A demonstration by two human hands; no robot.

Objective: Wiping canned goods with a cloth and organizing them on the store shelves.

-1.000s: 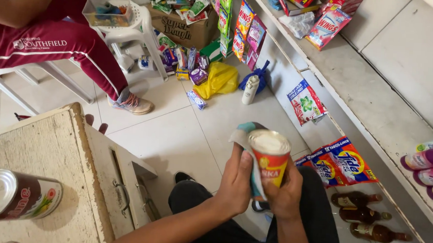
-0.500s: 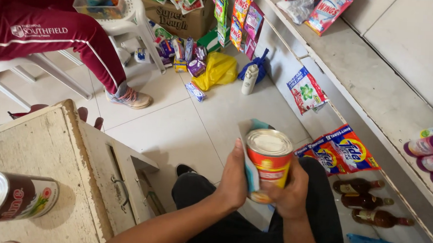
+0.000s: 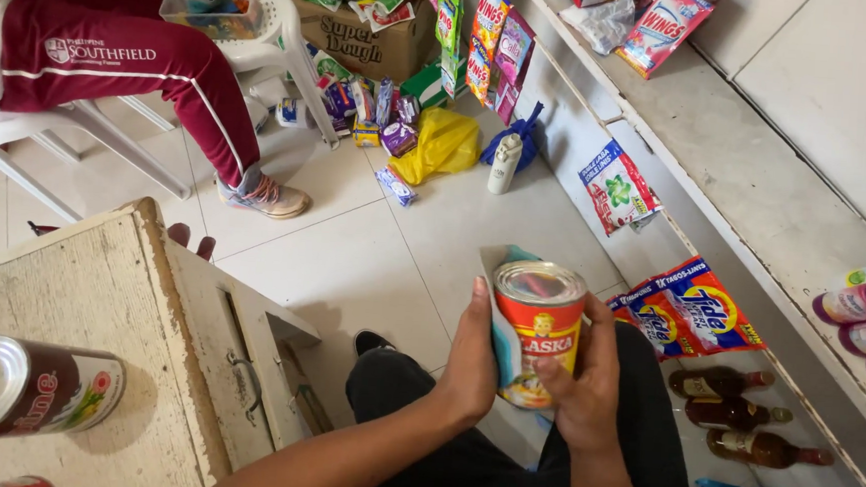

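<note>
Below and left of my fingers stands the wooden table (image 3: 67, 331), a dark can (image 3: 28, 389) lying on its side there, well apart. Between my hands, the red and yellow can (image 3: 540, 330) stands upright, long axis vertical, over my lap. My left hand (image 3: 471, 361) presses a pale blue cloth (image 3: 501, 323) against its left side, fingers clasped around both. My right hand (image 3: 585, 383) grips the right side, fingers wrapped on the label. Both hands touch it equally.

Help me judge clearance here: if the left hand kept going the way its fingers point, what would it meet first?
Beyond the left hand, nothing close: probably bare floor tiles, then perhaps the white bottle; depth is unclear.
</note>
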